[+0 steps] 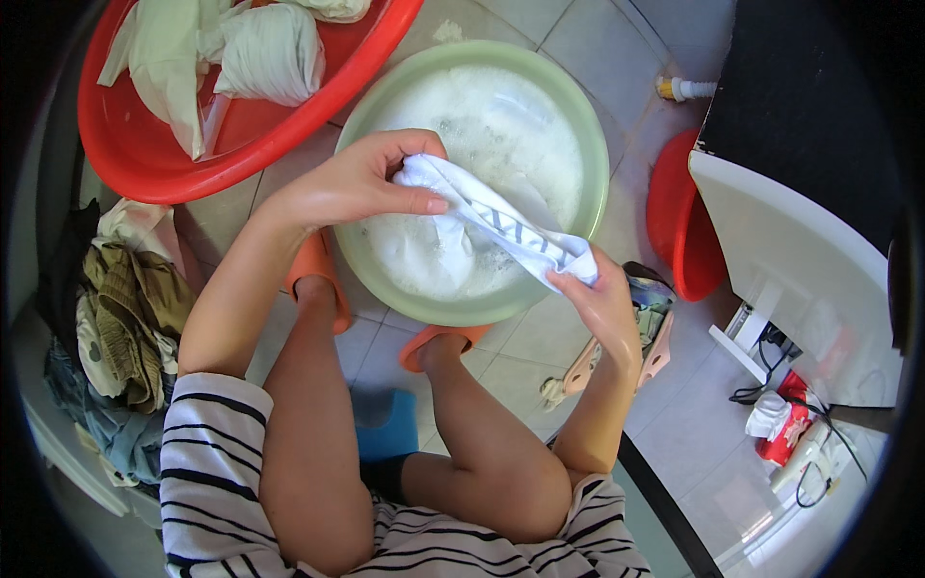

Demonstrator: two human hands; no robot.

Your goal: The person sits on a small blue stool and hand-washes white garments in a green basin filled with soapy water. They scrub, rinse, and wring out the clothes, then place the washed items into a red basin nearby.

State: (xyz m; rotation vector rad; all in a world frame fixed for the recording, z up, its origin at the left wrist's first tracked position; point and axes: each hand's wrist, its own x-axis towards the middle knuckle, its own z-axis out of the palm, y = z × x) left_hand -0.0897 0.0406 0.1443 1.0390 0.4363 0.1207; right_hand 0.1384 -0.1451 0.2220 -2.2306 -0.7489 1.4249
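Stretched between my two hands is a white cloth garment (498, 213) with grey-blue markings, possibly a sock. My left hand (394, 177) grips its upper left end, the thumb lying along the top. At the lower right end, my right hand (596, 289) pinches it between thumb and fingers. The garment hangs over a pale green basin (470, 311) of foamy water (506, 108). A white part hangs down to the suds below my left hand; whether it belongs to the held garment, I cannot tell. Foam hides what lies deeper in the basin.
A large red basin (188, 188) with white wet fabric (271, 54) stands at the upper left. Piled clothes (130, 325) lie at left. On the right are another red basin (672, 217), a white appliance or cabinet (795, 267), pink footwear (582, 368), a red tissue pack (788, 426) and black cables.
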